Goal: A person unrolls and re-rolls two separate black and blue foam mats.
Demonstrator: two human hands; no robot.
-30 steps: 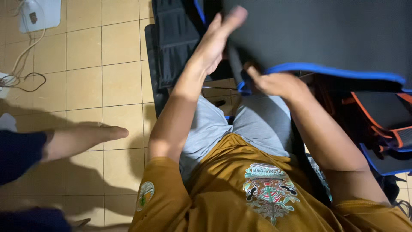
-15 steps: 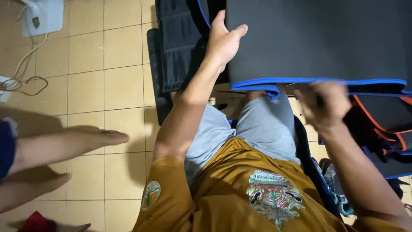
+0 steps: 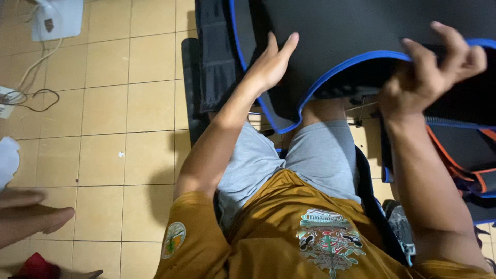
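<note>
A large black mat with blue piping [image 3: 356, 31] lies across the top of the head view, above my knees in grey shorts. My left hand [image 3: 271, 62] presses flat against its underside near the left corner, fingers straight and together. My right hand [image 3: 431, 70] curls over the blue edge at the right and grips it, lifting that edge so it bends upward. Under the raised edge I see dark chair or stand parts.
Tan floor tiles [image 3: 103, 129] spread to the left. Another person's bare foot [image 3: 31, 217] rests at the lower left. A white device with cables [image 3: 57, 18] sits at the top left. Black padded pieces with orange trim [image 3: 465, 155] lie at the right.
My right hand rose from under the mat and took hold of its blue edge, bending it up. My left hand slid lower along the mat. The other person's leg drew back leftward.
</note>
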